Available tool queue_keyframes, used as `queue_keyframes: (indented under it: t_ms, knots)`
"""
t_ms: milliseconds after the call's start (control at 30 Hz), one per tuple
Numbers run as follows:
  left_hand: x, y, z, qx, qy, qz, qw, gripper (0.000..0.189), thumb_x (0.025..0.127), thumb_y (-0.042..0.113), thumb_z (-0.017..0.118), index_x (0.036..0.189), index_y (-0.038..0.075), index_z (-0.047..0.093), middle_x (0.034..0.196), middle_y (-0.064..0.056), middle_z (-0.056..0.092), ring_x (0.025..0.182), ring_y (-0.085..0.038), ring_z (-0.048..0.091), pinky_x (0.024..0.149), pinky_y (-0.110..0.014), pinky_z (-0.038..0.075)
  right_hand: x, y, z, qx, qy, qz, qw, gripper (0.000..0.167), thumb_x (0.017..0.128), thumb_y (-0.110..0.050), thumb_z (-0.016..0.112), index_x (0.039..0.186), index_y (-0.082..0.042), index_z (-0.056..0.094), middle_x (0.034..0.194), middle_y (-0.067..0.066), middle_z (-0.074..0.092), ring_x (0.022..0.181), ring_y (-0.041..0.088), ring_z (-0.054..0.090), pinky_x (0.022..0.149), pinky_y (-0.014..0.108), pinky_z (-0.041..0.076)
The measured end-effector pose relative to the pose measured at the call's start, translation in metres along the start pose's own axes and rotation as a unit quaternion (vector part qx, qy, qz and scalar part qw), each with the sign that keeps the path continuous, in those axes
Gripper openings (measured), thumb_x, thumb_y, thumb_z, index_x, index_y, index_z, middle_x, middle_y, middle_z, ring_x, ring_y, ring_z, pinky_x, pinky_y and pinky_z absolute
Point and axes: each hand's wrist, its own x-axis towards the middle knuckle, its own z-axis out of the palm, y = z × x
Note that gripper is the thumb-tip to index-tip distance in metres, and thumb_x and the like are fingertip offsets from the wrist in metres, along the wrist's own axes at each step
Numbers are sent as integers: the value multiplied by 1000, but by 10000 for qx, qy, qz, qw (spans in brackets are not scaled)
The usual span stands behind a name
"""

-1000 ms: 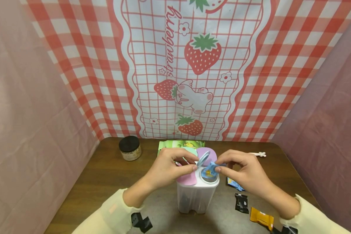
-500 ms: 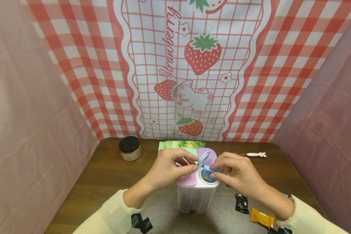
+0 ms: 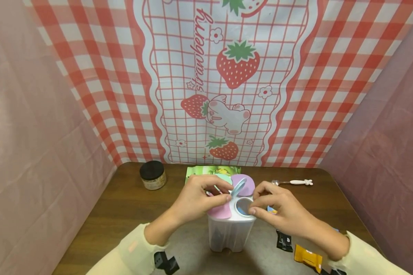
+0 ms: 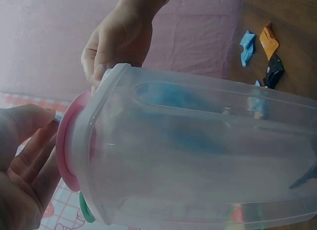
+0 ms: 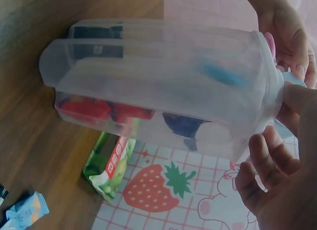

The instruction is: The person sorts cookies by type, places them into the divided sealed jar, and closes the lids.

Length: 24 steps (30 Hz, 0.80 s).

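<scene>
A clear container with a white top and flip lids in pink, purple and green stands upright on the table. My left hand pinches the raised light blue lid between thumb and fingers. Beneath that lid the round opening is uncovered. At its right rim is my right hand, thumb and fingers loosely bent, with nothing visible between them. Inside the container, a blurred blue packet shows through the wall in the left wrist view. Red packets lie in another compartment in the right wrist view.
A black packet, an orange packet and a partly hidden blue packet lie to the right. A black-lidded jar stands back left, a green package behind the container. A white-handled utensil lies back right.
The blue packet that my right hand held over the opening has been let go and is inside the container. My left hand stays on the lid.
</scene>
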Motion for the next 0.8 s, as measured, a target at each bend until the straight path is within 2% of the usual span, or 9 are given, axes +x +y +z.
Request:
queue_keyframes:
  t_ms: [100,267,433,567,667,800]
  knots:
    - [-1,0,0,-23,2,-8,10000,16,86,9,81,102,10,80,93,-3,78,76,-8,71,65,-30,63,-1,-1,0,48,-44,85,9999,20,88,-12,81,99,-28,78,104,-14,60,87,8,58,72,21,50]
    - [-1,0,0,-50,14,5,10000,16,86,8,81,101,10,80,92,-4,78,75,-8,71,65,-30,63,0,-1,-7,219,44,348,9991,20,88,-12,81,102,-26,78,104,-13,64,81,5,60,62,22,53]
    - [-2,0,0,-57,45,16,10000,16,85,8,81,100,10,80,91,-4,78,74,-8,71,64,-32,63,-2,9,-20,345,56,839,9959,23,90,-13,80,107,-28,74,104,-10,68,77,6,62,61,24,55]
    - [-1,-1,0,-36,63,49,10000,15,85,7,81,100,10,80,91,-3,78,74,-7,71,64,-31,63,-9,28,-28,197,1,1242,9921,26,90,-16,80,111,-30,72,106,-11,69,84,6,65,66,25,56]
    - [-1,-1,1,-22,61,64,10000,15,85,7,81,100,10,80,91,-3,78,74,-7,71,64,-30,62,-18,48,-32,133,-140,1390,9901,27,90,-16,80,113,-26,72,109,-10,70,89,6,67,69,26,58]
    - [-1,-1,1,-25,43,54,10000,15,85,8,81,100,10,80,91,-3,78,74,-7,71,64,-29,62,-35,77,-33,125,-606,1779,9821,25,91,-21,80,114,-21,72,109,-7,72,93,10,68,72,27,59]
